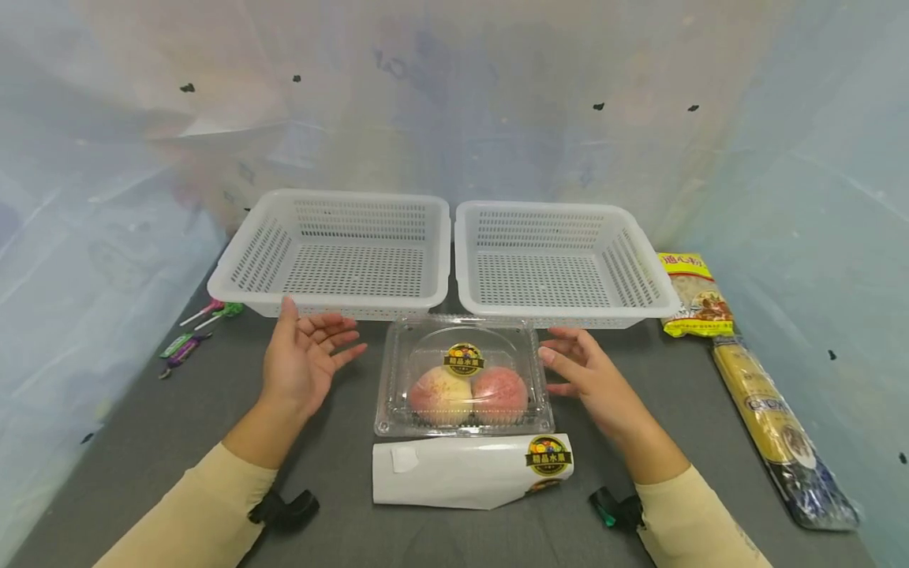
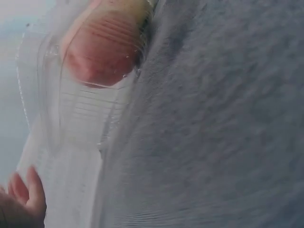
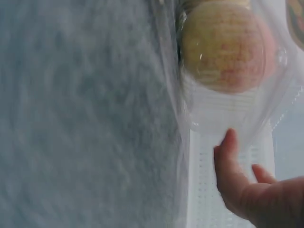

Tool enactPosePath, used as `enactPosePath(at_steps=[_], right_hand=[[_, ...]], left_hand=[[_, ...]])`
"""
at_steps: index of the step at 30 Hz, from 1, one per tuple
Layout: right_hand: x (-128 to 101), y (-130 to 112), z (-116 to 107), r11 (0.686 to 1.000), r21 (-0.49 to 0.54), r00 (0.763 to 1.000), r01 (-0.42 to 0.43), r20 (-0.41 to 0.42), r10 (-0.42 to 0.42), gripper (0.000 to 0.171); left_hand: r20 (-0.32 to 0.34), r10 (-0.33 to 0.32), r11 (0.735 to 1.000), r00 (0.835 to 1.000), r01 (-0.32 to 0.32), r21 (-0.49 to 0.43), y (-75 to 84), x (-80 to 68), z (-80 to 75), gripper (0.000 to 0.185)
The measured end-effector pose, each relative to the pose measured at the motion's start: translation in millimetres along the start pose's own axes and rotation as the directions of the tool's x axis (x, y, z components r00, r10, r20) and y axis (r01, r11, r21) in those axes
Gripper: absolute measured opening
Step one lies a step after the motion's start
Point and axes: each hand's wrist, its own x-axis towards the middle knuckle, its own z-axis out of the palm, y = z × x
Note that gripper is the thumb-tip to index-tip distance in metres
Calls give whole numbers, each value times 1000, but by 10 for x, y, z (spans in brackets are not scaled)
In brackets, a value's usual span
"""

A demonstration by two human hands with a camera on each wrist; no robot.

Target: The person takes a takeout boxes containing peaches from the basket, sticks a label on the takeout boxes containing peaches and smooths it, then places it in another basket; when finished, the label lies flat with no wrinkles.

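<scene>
A clear plastic clamshell box [image 1: 465,323] with two peaches [image 1: 500,395] inside sits on the grey table. Its lid carries a round black and gold label [image 1: 464,360]. My left hand [image 1: 301,363] is held to the left of the box, apart from it, palm up with loosely bent fingers. On the other side, my right hand [image 1: 585,371] has its thumb and fingertips right by the box's edge, the fingers relaxed. In front of the box lies a folded white label sheet [image 1: 454,473] bearing a matching label at its right end.
Two white slotted baskets [image 1: 348,304] [image 1: 568,311] stand side by side behind the box. Lollipops [image 1: 216,311] and wrapped sweets [image 1: 183,351] lie at the left. On the right are a yellow food packet [image 1: 699,304] and a long pack of noodles [image 1: 781,434].
</scene>
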Motion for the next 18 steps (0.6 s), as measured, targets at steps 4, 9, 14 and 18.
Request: enactPosePath(at_steps=[4,9,14,18], right_hand=[[33,64,7,989,108,993,-97,79,89,65],[65,127,31,970,180,979,-161,151,134,64],[90,111,84,971,164,978,-171,147,148,58],[109,86,126,974,152,980,-169,130,150,58]], left_hand=[[-175,-33,983,984,0,-184,-18,9,-128,70],[-269,-49,921,962,-61,-385,67,68,-242,63],[-372,-58,869,927,-136,-476,164,145,-298,52],[-423,-50,849,905,-185,-495,209,197,-349,45]])
